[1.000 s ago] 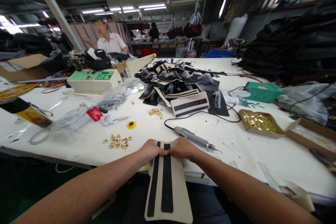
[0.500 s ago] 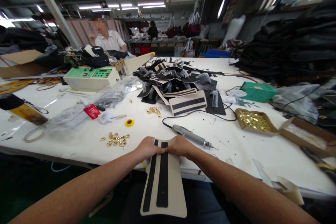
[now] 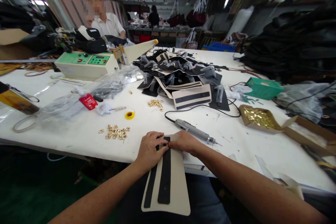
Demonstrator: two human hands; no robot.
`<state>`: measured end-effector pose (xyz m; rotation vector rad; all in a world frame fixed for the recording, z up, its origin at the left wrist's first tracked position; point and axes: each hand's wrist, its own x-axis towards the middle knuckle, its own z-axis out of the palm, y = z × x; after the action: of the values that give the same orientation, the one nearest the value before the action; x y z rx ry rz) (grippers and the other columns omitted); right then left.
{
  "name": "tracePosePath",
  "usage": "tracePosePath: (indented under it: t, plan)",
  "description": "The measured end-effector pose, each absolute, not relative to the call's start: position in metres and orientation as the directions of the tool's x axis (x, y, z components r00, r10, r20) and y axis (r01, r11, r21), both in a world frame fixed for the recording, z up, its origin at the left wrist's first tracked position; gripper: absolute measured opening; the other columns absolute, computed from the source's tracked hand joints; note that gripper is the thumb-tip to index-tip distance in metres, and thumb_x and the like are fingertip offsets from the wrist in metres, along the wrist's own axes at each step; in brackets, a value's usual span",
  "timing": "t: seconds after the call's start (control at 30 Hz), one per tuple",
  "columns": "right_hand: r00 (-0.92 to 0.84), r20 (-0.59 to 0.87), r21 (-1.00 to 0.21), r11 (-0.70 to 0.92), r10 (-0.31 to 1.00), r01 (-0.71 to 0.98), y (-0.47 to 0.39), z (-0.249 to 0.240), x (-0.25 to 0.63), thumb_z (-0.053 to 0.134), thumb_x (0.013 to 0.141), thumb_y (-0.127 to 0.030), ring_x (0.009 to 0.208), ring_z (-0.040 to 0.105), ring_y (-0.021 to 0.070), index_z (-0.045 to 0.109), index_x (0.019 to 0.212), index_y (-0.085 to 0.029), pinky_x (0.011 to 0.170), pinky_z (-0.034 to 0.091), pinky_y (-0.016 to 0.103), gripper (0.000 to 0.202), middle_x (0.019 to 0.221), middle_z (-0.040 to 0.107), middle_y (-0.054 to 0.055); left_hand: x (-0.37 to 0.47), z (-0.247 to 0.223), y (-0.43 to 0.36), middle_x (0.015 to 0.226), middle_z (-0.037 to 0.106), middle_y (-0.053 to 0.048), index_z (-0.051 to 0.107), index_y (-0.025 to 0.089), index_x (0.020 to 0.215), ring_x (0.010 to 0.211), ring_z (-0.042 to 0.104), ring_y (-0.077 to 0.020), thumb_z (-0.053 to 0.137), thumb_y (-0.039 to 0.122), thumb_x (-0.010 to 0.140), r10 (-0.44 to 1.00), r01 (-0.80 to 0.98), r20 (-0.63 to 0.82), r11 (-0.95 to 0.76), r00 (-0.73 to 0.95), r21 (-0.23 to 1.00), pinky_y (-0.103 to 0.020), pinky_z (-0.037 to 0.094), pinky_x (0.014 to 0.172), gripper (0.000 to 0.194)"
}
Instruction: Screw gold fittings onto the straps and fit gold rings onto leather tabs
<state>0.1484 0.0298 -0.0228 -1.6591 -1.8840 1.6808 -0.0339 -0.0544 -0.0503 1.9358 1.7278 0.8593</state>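
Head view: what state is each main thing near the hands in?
Beige panel with black strips, gripped by right hand, touched by left hand
Gray cylindrical electric screwdriver, lying flat, corded
Yellow tape roll, lying flat
Gold metal loops, loosely piled
Red plastic bottle, lying down
Brown cardboard box, open, holding gold pieces

The beige panel [image 3: 177,182] looks smooth and matt, its black strips [image 3: 164,182] equally dull. At ten o'clock from it, the gold-coloured oval rings [image 3: 117,132] are polished, glossy metal. At one o'clock, the electric screwdriver [image 3: 193,129] has a satin grey body. At two, a matt cardboard tray [image 3: 262,130] holds shiny gold-coloured pieces [image 3: 258,116]. At eleven, crumpled clear plastic sheeting [image 3: 111,85] glistens.
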Motion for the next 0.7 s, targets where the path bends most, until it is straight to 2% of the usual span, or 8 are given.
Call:
tracePosePath:
  t: [0.2,0.33,0.47,0.5,0.57,0.63,0.7]
  plan:
    - [-0.406,-0.559,-0.745,-0.224,0.723,0.629,0.03,-0.025,0.147,0.074,0.075,-0.025,0.059,0.06,0.0155,0.063,0.069,-0.019,0.047,0.038,0.023,0.014,0.064,0.065,-0.001,-0.037,-0.054,-0.052,0.128,0.075,-0.002,0.083,0.034,0.099,0.127,0.057,-0.03,0.083,0.025,0.082,0.989,0.733,0.146,-0.128,0.04,0.668,-0.051,0.044,0.107,0.019]
    - [-0.426,-0.551,-0.743,-0.189,0.718,0.643,0.031,-0.021,0.148,0.074,0.077,-0.026,0.06,0.063,0.0161,0.068,0.083,-0.017,0.046,0.043,0.022,0.012,0.07,0.069,0.002,-0.038,-0.053,-0.051,0.127,0.075,-0.001,0.083,0.035,0.098,0.125,0.058,-0.0293,0.083,0.025,0.081,0.991,0.731,0.131,-0.114,0.033,0.673,-0.05,0.044,0.107,0.02]
    - [-0.435,-0.518,-0.725,-0.108,0.736,0.68,0.035,-0.009,0.163,0.072,0.086,-0.034,0.061,0.068,0.018,0.073,0.103,-0.016,0.049,0.05,0.024,0.025,0.076,0.074,0.005,-0.039,-0.053,-0.048,0.126,0.075,-0.001,0.083,0.035,0.097,0.125,0.058,-0.0296,0.083,0.025,0.08,0.993,0.731,0.115,-0.097,0.026,0.675,-0.05,0.043,0.107,0.02]
    - [-0.409,-0.476,-0.711,-0.067,0.778,0.7,0.036,-0.006,0.17,0.071,0.088,-0.037,0.064,0.069,0.0188,0.073,0.107,-0.017,0.053,0.052,0.026,0.028,0.078,0.075,0.005,-0.039,-0.052,-0.048,0.125,0.075,-0.001,0.083,0.035,0.096,0.125,0.058,-0.0298,0.083,0.026,0.08,0.993,0.731,0.111,-0.094,0.026,0.676,-0.051,0.043,0.106,0.019]
    - [-0.334,-0.284,-0.627,0.09,0.899,0.774,0.038,-0.002,0.185,0.07,0.09,-0.04,0.076,0.072,0.0212,0.074,0.112,-0.019,0.067,0.055,0.03,0.03,0.089,0.077,0.006,-0.038,-0.052,-0.047,0.125,0.075,-0.001,0.083,0.035,0.095,0.125,0.057,-0.0302,0.082,0.027,0.08,0.994,0.732,0.105,-0.09,0.025,0.676,-0.051,0.043,0.106,0.017]
    - [-0.3,-0.048,-0.449,0.248,0.953,0.858,0.042,-0.005,0.199,0.071,0.091,-0.041,0.095,0.071,0.0255,0.074,0.115,-0.022,0.081,0.054,0.036,0.032,0.106,0.076,0.007,-0.038,-0.052,-0.047,0.124,0.075,-0.001,0.083,0.034,0.094,0.125,0.057,-0.0307,0.082,0.028,0.08,0.995,0.733,0.102,-0.085,0.022,0.675,-0.051,0.043,0.106,0.016]
    - [-0.329,0.051,-0.273,0.33,0.943,0.904,0.046,-0.013,0.209,0.071,0.091,-0.044,0.11,0.067,0.0309,0.073,0.122,-0.021,0.09,0.051,0.04,0.039,0.118,0.073,0.01,-0.037,-0.052,-0.047,0.125,0.075,-0.001,0.082,0.034,0.094,0.125,0.056,-0.0307,0.082,0.027,0.08,0.995,0.735,0.101,-0.081,0.018,0.673,-0.052,0.042,0.106,0.016]
